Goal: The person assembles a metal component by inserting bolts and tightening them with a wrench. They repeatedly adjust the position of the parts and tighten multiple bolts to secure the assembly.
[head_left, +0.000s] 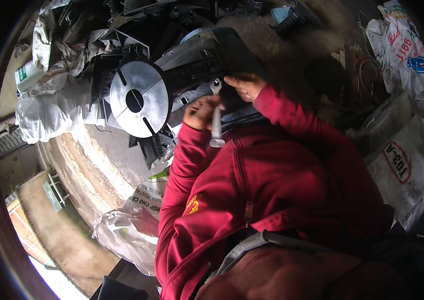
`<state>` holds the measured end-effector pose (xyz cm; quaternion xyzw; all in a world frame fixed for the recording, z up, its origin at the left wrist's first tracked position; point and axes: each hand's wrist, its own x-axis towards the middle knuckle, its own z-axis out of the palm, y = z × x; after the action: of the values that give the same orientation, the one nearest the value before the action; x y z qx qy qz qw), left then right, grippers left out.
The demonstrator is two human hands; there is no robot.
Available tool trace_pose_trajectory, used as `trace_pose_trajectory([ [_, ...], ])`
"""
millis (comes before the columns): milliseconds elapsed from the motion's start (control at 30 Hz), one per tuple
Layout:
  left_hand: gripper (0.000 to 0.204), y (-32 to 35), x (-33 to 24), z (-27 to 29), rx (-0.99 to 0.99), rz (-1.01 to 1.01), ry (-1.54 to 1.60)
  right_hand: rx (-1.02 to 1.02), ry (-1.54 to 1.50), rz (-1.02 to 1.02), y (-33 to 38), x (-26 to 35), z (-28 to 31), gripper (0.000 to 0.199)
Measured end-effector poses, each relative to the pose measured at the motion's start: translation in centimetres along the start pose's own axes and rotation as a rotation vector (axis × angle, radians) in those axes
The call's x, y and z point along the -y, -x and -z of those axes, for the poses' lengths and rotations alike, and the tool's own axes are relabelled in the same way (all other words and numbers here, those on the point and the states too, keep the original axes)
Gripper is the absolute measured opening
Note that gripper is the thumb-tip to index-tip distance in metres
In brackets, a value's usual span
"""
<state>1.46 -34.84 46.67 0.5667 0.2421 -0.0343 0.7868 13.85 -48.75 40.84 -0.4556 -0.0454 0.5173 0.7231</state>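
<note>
Left hand (201, 113) is closed around a metal wrench (216, 117), shaft upright. Right hand (245, 86), at 1 o'clock from it, rests on dark housing (232, 50); grip indeterminate. Slotted steel disc (139, 98) sits at 9 o'clock.

We look down from one head-worn fisheye camera, steeply over our own red zip jacket (272, 185), close to the chest. It faces forward onto the round grey slotted metal disc (138, 99), edges bending toward the dark rim.
</note>
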Motion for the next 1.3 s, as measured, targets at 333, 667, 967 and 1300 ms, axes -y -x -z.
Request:
trace_pose_trajectory([
  [333, 0.018, 5.1, 1.5, 0.9, 0.324, 0.211, -0.245, 0.062, 0.030, 0.083, -0.6, -1.2, 0.8, 0.027],
  [667, 0.024, 0.8, 1.1, -2.2, 0.259, 0.160, 0.036, 0.010, 0.128, 0.118, 1.1, 0.7, -0.4, 0.028],
  [967, 0.033, -0.5, 1.8, -4.5, 0.152, 0.048, 0.133, 0.045, 0.077, 0.039, 1.8, 1.1, -0.6, 0.025],
  [1300, 0.033, -1.3, 1.4, -5.0, 0.124, 0.062, 0.247, 0.067, 0.103, 0.138, 0.1, -0.7, 1.1, 0.022],
])
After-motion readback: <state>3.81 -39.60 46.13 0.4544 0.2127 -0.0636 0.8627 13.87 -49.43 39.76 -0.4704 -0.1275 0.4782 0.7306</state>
